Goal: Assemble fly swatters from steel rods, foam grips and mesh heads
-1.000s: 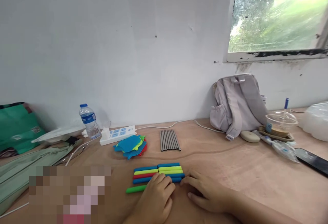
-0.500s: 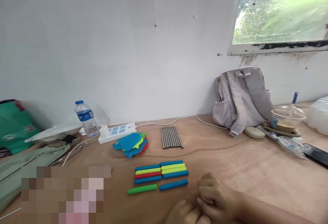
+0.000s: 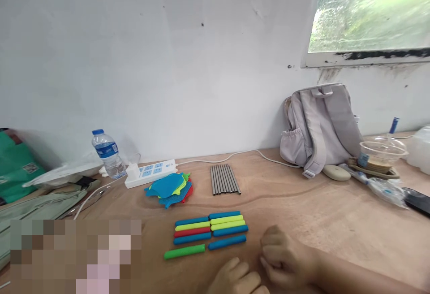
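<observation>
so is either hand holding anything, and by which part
Nothing shows held in the bare left hand or bare right hand; both are curled, their palms hidden.

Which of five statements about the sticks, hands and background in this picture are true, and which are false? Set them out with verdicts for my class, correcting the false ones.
1. The green stick lies to the left of a blue stick. True.
2. The red stick is in the right-hand column. False: it is in the left-hand column.
3. The metal tubes lie between the coloured sticks and the wall. True.
4. The right hand is gripping a yellow stick. False: it touches none of the sticks.
5. The backpack is to the right of the water bottle. True.
</observation>
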Demonstrator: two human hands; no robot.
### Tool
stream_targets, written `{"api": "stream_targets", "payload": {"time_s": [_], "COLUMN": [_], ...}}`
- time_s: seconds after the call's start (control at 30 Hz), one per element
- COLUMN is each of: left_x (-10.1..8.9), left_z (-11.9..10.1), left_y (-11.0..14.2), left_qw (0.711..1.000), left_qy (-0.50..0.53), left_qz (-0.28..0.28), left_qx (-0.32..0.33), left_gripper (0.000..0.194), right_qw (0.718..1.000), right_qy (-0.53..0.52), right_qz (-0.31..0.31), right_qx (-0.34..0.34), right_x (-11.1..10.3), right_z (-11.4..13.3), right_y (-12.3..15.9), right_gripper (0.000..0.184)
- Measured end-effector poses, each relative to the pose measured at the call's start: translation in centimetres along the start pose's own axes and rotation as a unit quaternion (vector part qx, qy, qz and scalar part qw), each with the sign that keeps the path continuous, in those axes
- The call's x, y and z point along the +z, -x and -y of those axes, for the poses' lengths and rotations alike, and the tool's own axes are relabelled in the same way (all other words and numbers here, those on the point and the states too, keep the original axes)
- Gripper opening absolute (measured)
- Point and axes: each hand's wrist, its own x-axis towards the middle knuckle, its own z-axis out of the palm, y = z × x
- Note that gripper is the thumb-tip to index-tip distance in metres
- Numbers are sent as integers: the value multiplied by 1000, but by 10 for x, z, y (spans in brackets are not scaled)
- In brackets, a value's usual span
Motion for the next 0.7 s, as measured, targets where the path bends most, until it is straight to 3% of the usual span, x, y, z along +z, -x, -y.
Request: {"api": "stream_targets", "payload": {"time_s": [0.13, 0.23, 0.4, 0.7], "left_x": [-16, -20, -9, -15], "left_z": [8, 14, 14, 12], "left_y": [1, 5, 11, 15], "left_qw": [993, 976, 957, 950], "left_qy": [-54, -84, -105, -107], "left_qz": [-9, -16, 11, 107], "left_qx": [-106, -200, -271, -274], "left_gripper": [12, 22, 29, 41], "right_qw": [991, 980, 984, 988], "right_qy": [3, 17, 54, 58], "right_qz": [-56, -81, -62, -9], "right_qx": [119, 180, 161, 146], "right_x": [-4, -4, 0, 5], "right_z": [-33, -65, -99, -112], "right_y": [-16, -29, -45, -52], "right_gripper": [23, 22, 27, 25]}}
